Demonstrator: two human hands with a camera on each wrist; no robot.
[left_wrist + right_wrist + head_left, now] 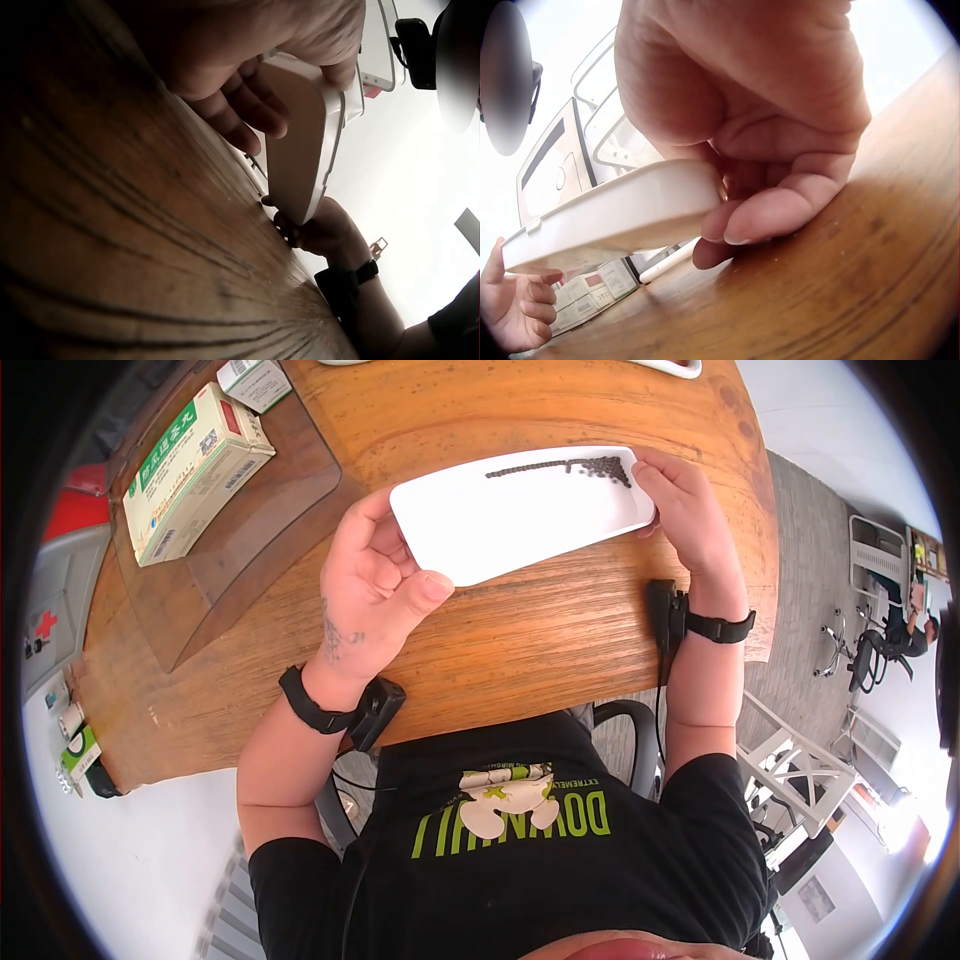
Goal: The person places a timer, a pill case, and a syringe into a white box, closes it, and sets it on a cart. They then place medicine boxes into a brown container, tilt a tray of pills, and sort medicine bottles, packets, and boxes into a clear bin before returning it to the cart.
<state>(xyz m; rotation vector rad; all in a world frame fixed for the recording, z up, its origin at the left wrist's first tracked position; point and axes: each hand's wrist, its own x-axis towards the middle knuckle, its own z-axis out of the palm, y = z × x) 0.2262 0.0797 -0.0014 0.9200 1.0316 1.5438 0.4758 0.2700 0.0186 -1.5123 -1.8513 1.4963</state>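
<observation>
A shallow white tray (520,530) is held above the wooden table between both hands, its inside facing up. Small dark round pellets (605,467) lie inside along the far side, heaped at the right end with a thin line trailing left. My left hand (365,595) grips the tray's left end, thumb at the near corner; in the left wrist view its fingers (240,112) are curled by the underside. At the other end my right hand (692,515) pinches the tray, thumb over the rim and fingertips (769,221) below it in the right wrist view.
To the left, a transparent brown sheet (240,560) lies on the wooden table (520,650). A green and cream box (195,475) and a smaller white box (255,382) are on it. White tubing (680,368) crosses the far edge. Another person (910,635) sits in the background at right.
</observation>
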